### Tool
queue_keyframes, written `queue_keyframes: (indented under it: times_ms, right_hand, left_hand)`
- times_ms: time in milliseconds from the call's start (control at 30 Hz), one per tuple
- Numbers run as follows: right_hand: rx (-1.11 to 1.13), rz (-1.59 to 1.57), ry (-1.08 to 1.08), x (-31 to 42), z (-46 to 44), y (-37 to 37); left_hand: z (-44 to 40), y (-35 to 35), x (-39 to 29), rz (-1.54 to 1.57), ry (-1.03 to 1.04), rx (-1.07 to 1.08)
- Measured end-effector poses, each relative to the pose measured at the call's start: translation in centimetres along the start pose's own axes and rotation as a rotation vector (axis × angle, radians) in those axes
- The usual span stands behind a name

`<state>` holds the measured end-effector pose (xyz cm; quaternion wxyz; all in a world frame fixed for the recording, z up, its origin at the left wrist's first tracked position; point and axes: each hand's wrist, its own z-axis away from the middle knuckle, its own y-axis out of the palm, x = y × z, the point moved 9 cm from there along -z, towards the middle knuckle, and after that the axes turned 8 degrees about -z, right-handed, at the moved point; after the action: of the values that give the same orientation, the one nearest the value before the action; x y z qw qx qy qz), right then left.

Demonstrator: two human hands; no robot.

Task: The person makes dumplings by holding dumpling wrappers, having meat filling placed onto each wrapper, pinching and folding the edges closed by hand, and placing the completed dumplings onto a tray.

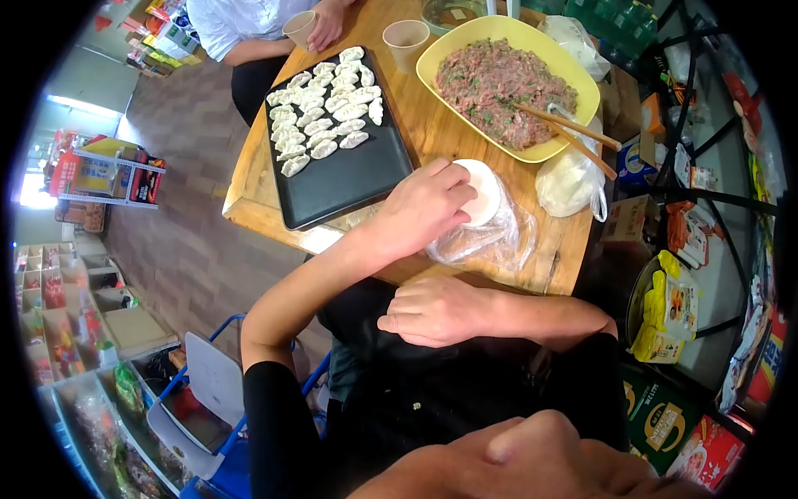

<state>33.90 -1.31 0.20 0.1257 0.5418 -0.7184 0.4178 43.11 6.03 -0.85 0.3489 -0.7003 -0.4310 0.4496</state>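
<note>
My left hand (pixel 424 206) reaches over the table edge, its fingers bent onto a stack of round white dumpling wrappers (pixel 480 190). The fingertips pinch at the near side of the stack, which sits on crumpled clear plastic wrap (pixel 503 237). My right hand (pixel 436 312) is closed, back upward, just in front of the table edge; whatever its curled fingers hold is hidden. Left of the wrappers lies a black tray (pixel 341 179) with rows of folded dumplings (pixel 320 125) on its far part. Beyond the stack stands a yellow bowl (pixel 592 96) of minced meat filling (pixel 499 83).
Wooden chopsticks (pixel 573 137) rest in the bowl, sticking out to the right. A knotted plastic bag (pixel 569 187) lies beside it. Across the table, another person's hand (pixel 328 25) is by a paper cup (pixel 300 30); a second cup (pixel 406 43) stands nearby. Blue-framed chair (pixel 214 378) at left.
</note>
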Motion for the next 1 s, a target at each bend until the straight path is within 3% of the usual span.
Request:
queue_keyframes:
  times_ms: [367,500,600,667,700,767,833,933,1000]
  right_hand:
    - [-0.024,0.006,0.024,-0.4,0.1,0.0]
    - [-0.017,-0.004,0.032,-0.6,0.0,0.0]
    - [-0.003,-0.003,0.041,-0.8,-0.1,-0.2]
    - [-0.055,-0.063,0.078,-1.1,-0.2,-0.6]
    - [-0.048,-0.069,0.065,-0.9,-0.3,-0.6]
    - [-0.122,-0.067,0.221,-2.0,-0.3,-1.6]
    - [-0.158,-0.237,0.391,-4.0,0.3,-1.8]
    - [-0.404,-0.889,0.851,-7.3,2.8,-0.7]
    - [-0.376,-0.983,0.884,-8.3,3.0,-0.8]
  left_hand:
    - [0.2,0.9,-1.5,-0.22,0.107,0.028]
    - [-0.3,0.6,0.2,-0.028,0.023,0.005]
    - [-0.4,0.2,2.6,0.171,-0.103,-0.035]
    - [0.9,1.8,6.2,1.088,-0.513,-0.093]
    - [1.3,1.2,6.6,1.077,-0.518,-0.104]
    - [3.0,1.0,7.4,1.653,-0.644,-0.217]
    - [4.5,0.4,7.8,1.726,-0.665,-0.265]
    - [6.8,-0.3,6.9,1.931,-0.727,-0.351]
    - [7.9,-0.9,6.2,1.955,-0.709,-0.359]
